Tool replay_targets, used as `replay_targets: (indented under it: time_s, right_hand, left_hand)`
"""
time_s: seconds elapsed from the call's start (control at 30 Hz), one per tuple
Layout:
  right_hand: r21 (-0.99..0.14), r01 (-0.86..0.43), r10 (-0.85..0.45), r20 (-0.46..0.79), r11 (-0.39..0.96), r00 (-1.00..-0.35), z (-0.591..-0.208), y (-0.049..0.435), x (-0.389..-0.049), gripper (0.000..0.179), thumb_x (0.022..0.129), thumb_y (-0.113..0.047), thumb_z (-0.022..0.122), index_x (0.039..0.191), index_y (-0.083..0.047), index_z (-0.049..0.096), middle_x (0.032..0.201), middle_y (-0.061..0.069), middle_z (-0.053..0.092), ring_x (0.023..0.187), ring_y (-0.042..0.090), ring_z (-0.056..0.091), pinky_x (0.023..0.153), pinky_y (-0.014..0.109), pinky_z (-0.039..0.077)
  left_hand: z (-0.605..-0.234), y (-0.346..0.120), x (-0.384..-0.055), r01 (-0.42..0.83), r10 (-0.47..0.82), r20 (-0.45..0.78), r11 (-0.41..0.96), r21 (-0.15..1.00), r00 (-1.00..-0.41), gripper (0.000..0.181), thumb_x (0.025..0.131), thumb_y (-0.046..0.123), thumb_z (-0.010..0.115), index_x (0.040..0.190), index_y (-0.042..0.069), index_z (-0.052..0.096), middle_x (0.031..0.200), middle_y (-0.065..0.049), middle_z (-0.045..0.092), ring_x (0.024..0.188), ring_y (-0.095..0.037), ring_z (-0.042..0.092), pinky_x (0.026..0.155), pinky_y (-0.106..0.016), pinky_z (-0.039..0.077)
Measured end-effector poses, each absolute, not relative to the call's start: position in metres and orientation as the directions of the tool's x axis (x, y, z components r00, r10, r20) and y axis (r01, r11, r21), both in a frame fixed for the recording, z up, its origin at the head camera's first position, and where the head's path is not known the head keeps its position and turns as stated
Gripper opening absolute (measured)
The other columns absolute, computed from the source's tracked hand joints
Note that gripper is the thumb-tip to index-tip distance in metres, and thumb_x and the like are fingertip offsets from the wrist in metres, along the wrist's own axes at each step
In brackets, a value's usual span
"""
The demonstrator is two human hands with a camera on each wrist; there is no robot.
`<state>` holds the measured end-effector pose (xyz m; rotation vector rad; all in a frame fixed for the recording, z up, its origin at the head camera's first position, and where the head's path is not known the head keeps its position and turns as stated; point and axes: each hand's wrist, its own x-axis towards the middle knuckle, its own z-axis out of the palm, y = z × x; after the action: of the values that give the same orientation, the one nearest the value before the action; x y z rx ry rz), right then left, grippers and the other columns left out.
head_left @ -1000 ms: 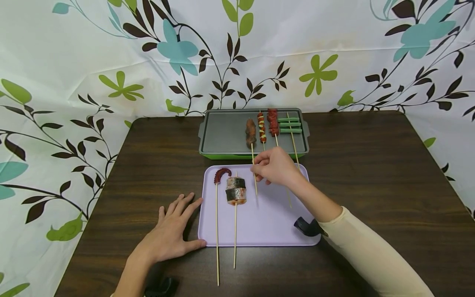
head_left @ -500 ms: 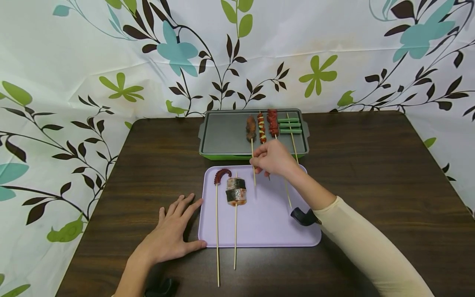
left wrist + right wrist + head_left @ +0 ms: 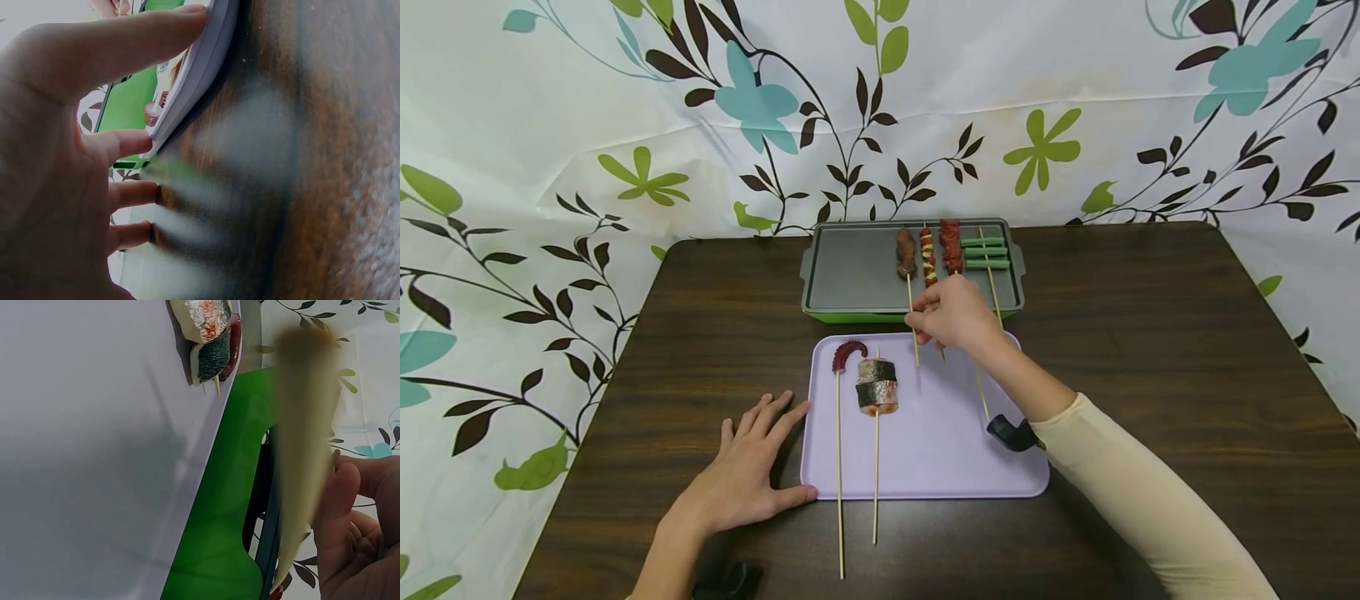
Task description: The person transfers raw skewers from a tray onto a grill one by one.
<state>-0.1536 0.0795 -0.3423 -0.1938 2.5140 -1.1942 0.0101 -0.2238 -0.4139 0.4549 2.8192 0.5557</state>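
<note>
My right hand [image 3: 957, 315] pinches the wooden stick of a brown meat skewer [image 3: 906, 253], whose meat end lies at the grey plate of a green tabletop grill [image 3: 853, 271]. In the right wrist view the stick [image 3: 304, 425] looms large and blurred beside the fingers. My left hand [image 3: 748, 468] lies spread on the table at the left of the lilac tray [image 3: 951, 458], its thumb and index fingertips at the tray's rim. On that tray rest a tentacle skewer [image 3: 848, 354] and a fish skewer [image 3: 877, 387] banded with dark skin.
To the right of the brown meat, the grill bears a red-and-yellow skewer [image 3: 928, 254], a red meat skewer [image 3: 951, 246] and a green vegetable skewer [image 3: 987, 253]. Their sticks extend toward the tray, partly hidden by my right hand. A patterned cloth [image 3: 1045, 67] hangs behind the table.
My right hand has moved away from me, carrying the brown meat skewer farther onto the grill plate, with little motion in the last half second. The left hand has stayed put.
</note>
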Motion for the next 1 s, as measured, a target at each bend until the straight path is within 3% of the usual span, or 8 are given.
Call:
replay_targets:
  time_s: [0.2, 0.77, 1.0]
  right_hand:
    - [-0.746, -0.013, -0.263, -0.218, 0.666, -0.94, -0.3437, 0.0789, -0.1518, 0.03, 0.09, -0.022, 0.072, 0.115, -0.005, 0.071, 0.065, -0.003, 0.07, 0.063, 0.028, 0.07, 0.051, 0.032, 0.051]
    - [-0.729, -0.009, -0.269, -0.242, 0.685, -0.932, -0.3422, 0.0787, -0.1514, 0.032, 0.089, -0.022, 0.073, 0.116, -0.005, 0.071, 0.064, -0.002, 0.07, 0.061, 0.03, 0.069, 0.051, 0.031, 0.051]
    - [-0.704, -0.037, -0.269, -0.222, 0.709, -0.937, -0.343, 0.0782, -0.1504, 0.03, 0.089, -0.022, 0.073, 0.115, -0.006, 0.071, 0.063, -0.004, 0.069, 0.051, 0.02, 0.065, 0.047, 0.03, 0.047]
  left_hand:
    - [-0.4137, -0.2236, 0.0104, 0.257, 0.341, -0.161, 0.883, 0.393, -0.926, 0.105, 0.07, 0.074, 0.07, 0.155, 0.03, 0.028, 0.16, -0.009, 0.023, 0.145, -0.041, 0.015, 0.096, -0.082, 0.011]
    - [-0.4131, -0.2231, 0.0108, 0.267, 0.346, -0.152, 0.884, 0.385, -0.926, 0.104, 0.07, 0.074, 0.069, 0.155, 0.03, 0.029, 0.159, -0.01, 0.025, 0.144, -0.042, 0.018, 0.096, -0.082, 0.012]
    - [-0.4136, -0.2234, 0.0106, 0.251, 0.336, -0.171, 0.888, 0.384, -0.926, 0.104, 0.07, 0.075, 0.069, 0.155, 0.031, 0.028, 0.16, -0.009, 0.023, 0.145, -0.041, 0.016, 0.097, -0.082, 0.011]
